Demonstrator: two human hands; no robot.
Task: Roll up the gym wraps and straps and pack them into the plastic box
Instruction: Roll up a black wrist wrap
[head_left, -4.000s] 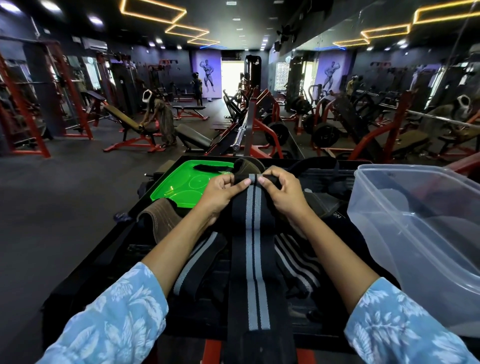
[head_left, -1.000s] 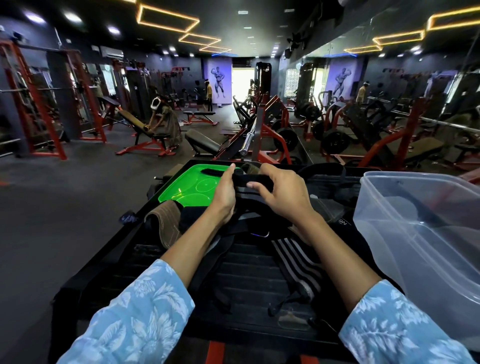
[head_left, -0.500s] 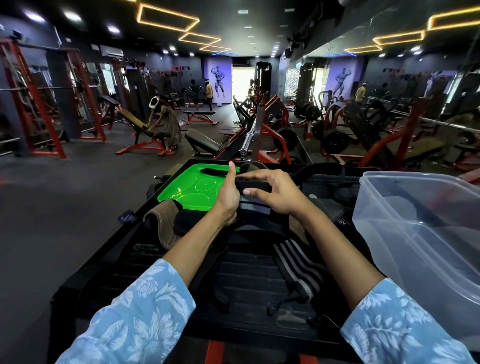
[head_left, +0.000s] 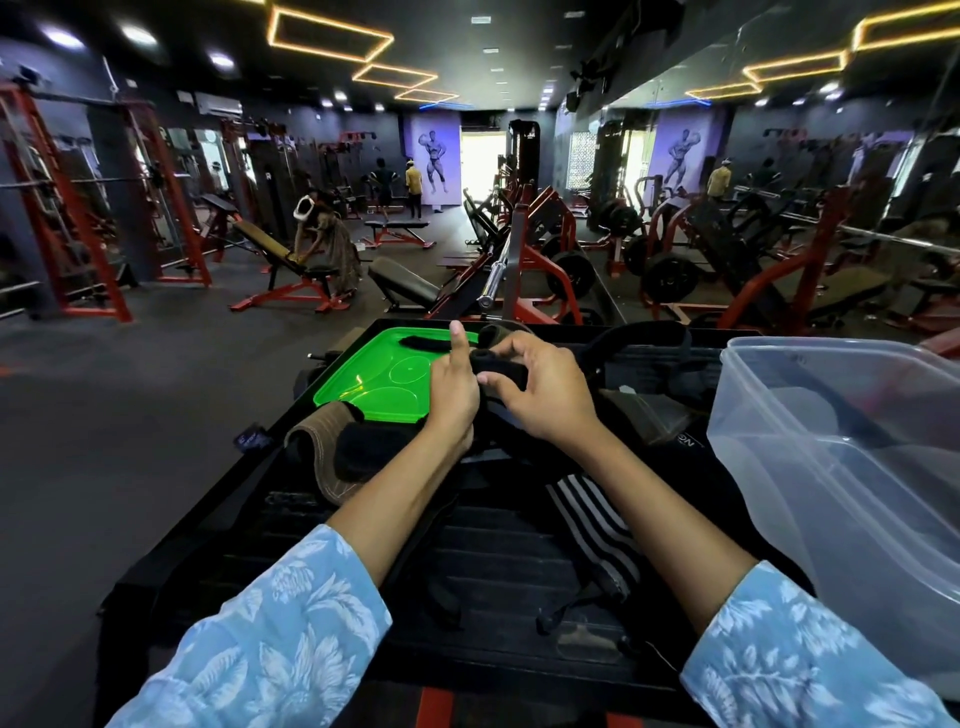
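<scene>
Black rolled wrap (head_left: 497, 364) gripped by right hand (head_left: 543, 397), left hand (head_left: 451, 389) bracing its end, thumb raised

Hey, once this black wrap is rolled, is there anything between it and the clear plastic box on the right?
Nothing visible blocks the way. Both hands, left hand and right hand, hold the rolled wrap, and the plastic box sits open-topped to the right. Only low black straps lie on the surface between them, easily passed over.
</scene>
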